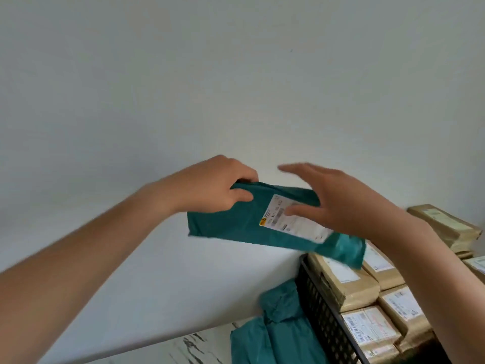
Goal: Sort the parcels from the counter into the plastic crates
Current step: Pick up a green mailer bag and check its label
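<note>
White wall (236, 74) fills most of the view, plain and pale. Low on the right stands a black crate (322, 319) with a slotted side, packed with brown parcels (367, 329) lying flat in rows, their white labels facing up.

In front of the wall, above the crate's near corner, a teal parcel (236, 222) is held in the air, tilted so its right end hangs lower, over the brown parcels. The left hand (212, 183) has it by the upper left edge: the grip is a pinch, fingers curled over the top and the thumb on the front. The right hand (338, 203) is blurred, its grip spread wide with straight fingers above the parcel's top edge and the thumb lying across the parcel; whether it presses cannot be told.

Just left of the crate lie more teal bags (278, 329), crumpled and heaped against its side. Behind the right arm is a stack of brown packets (446, 227). A marble-patterned surface (194, 345) shows at the bottom edge. Smallest is the white label (296, 219) on the held parcel, with a yellow mark at its lower left corner.
</note>
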Motion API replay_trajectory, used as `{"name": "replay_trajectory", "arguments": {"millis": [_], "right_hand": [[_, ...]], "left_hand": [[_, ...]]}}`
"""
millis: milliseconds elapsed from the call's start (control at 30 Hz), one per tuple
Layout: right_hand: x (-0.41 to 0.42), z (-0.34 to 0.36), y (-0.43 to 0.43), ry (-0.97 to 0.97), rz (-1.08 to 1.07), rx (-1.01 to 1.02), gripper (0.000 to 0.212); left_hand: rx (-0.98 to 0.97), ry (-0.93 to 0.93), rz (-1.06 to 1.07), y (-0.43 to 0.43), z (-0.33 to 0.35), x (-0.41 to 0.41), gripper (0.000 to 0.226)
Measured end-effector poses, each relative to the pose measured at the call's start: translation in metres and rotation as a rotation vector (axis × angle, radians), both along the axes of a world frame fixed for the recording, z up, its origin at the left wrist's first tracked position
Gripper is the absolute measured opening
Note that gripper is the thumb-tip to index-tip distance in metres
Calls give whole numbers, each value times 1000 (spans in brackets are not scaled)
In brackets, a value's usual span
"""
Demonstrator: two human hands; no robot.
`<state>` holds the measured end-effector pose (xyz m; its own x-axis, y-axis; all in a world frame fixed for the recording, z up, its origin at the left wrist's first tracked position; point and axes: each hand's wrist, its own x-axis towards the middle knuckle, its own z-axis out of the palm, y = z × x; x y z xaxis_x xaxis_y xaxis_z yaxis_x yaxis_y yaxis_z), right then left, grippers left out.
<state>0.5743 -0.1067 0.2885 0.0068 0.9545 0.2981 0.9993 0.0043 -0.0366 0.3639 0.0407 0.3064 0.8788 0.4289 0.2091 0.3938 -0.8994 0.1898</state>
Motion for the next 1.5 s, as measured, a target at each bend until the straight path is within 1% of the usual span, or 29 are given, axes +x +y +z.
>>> {"name": "replay_trajectory", "arguments": {"millis": [33, 67, 100, 133, 167, 200, 233, 267, 300, 333, 367, 400, 433, 467, 500, 567, 633, 700, 767, 800, 933, 1067, 1100, 1200, 1233, 1500], "right_hand": [[2, 1, 6, 22, -2, -79, 46], [3, -1, 12, 60, 0, -85, 27], [6, -5, 18, 121, -10, -42, 15], [11, -11, 22, 200, -36, 23, 11], [15, -17, 25, 292, -72, 98, 11], [18, -22, 27, 404, -99, 160, 11], [20, -28, 26, 544, -97, 212, 10], [20, -34, 24, 721, -76, 258, 8], [18, -41, 22, 926, -42, 293, 10], [14, -49, 20, 1122, -4, 323, 15], [10, -56, 20, 1282, 22, 350, 22], [8, -64, 21, 1402, 35, 369, 30], [5, -70, 22, 1486, 38, 377, 36], [3, -75, 24, 1539, 38, 376, 39], [2, -78, 26, 1565, 31, 369, 40], [4, -85, 29, 1571, 5, 332, 39], [9, -90, 28, 1567, -6, 277, 34], [14, -91, 26, 1581, 6, 240, 30], [16, -87, 22, 1593, 46, 232, 31], [16, -85, 18, 1591, 70, 235, 32], [7, -73, 2, 1553, 175, 303, 33], [-5, -55, -18, 1519, 261, 444, 29], [-7, -52, -23, 1491, 293, 464, 32], [-10, -45, -32, 1430, 349, 494, 55], [-10, -43, -34, 1422, 361, 502, 58], [-15, -33, -30, 1425, 395, 497, 61]], "left_hand": [[75, 34, -24, 2, 8, 3, 7], [186, 32, -38, 6, 13, 7, 10], [335, -28, -52, 11, 15, 12, 15], [494, -156, -69, 16, 13, 17, 22], [615, -327, -69, 19, 9, 20, 30], [663, -509, -49, 19, 2, 20, 38], [636, -679, -15, 18, -8, 20, 44], [549, -825, 31, 15, -21, 20, 49], [404, -940, 90, 12, -38, 22, 55], [194, -1022, 150, 7, -53, 23, 63], [-78, -1064, 200, 2, -68, 26, 71], [-383, -1075, 205, -4, -79, 26, 76], [-645, -1060, 165, -9, -89, 26, 80], [-811, -1024, 101, -12, -99, 27, 81], [-866, -972, 38, -15, -108, 26, 82], [-815, -886, -55, -18, -120, 23, 75], [-768, -869, -53, -15, -119, 19, 58], [-815, -872, -13, -11, -116, 13, 50], [-871, -878, -20, -11, -110, 6, 50], [-869, -881, -28, -12, -107, 2, 51], [-811, -903, -92, -28, -91, -10, 54], [-733, -961, -184, -46, -72, -22, 55], [-717, -974, -208, -50, -67, -25, 55], [-678, -1005, -267, -56, -58, -31, 56], [-670, -1011, -281, -57, -56, -32, 56], [-632, -1031, -316, -57, -51, -38, 56]]}}
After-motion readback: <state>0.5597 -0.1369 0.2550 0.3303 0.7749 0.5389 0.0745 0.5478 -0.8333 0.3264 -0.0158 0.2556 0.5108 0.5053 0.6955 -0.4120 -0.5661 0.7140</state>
